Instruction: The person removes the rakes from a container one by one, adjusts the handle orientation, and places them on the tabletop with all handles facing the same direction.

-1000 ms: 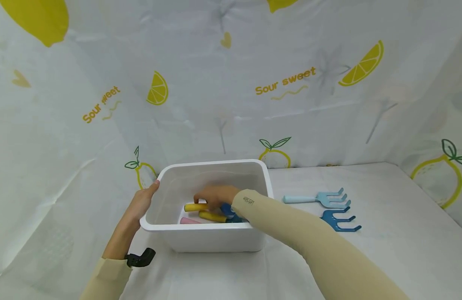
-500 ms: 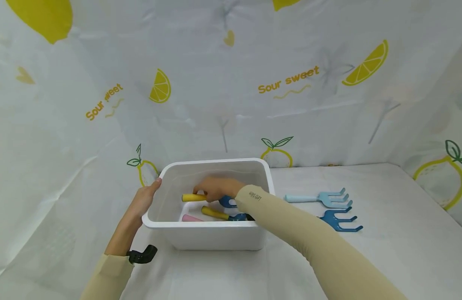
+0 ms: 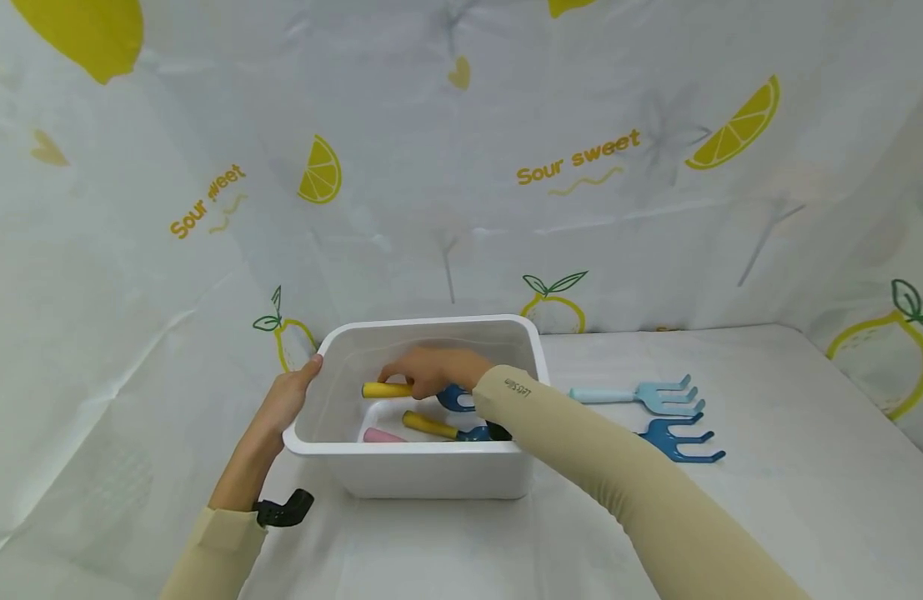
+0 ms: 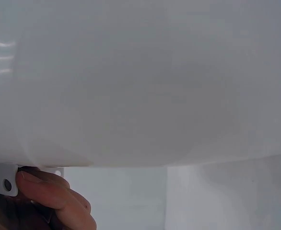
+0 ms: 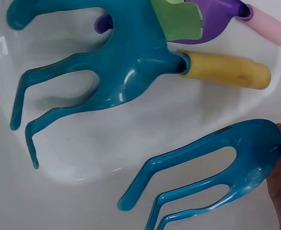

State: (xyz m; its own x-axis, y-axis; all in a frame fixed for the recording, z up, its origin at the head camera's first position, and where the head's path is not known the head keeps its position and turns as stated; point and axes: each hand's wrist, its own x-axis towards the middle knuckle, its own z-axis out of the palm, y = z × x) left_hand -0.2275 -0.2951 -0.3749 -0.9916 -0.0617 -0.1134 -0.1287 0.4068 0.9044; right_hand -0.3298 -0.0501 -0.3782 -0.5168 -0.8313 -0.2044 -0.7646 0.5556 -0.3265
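In the head view, my left hand grips the left rim of a white plastic bin, thumb on top; the left wrist view has its fingers tucked under the rim. My right hand reaches into the bin, holding a blue hand rake by its yellow handle. Apart from it, a second blue hand rake with a yellow handle lies on the bin floor. Beside that are a purple tool with a pink handle and a green piece, both partly covered.
Right of the bin, a light-blue hand rake lies on the white-covered table. A darker blue rake is in front of it, its handle hidden by my right sleeve. A lemon-print sheet hangs behind.
My right hand has lifted the yellow-handled rake off the other tools and shifted it slightly toward the back of the bin. The left hand keeps its hold on the rim.
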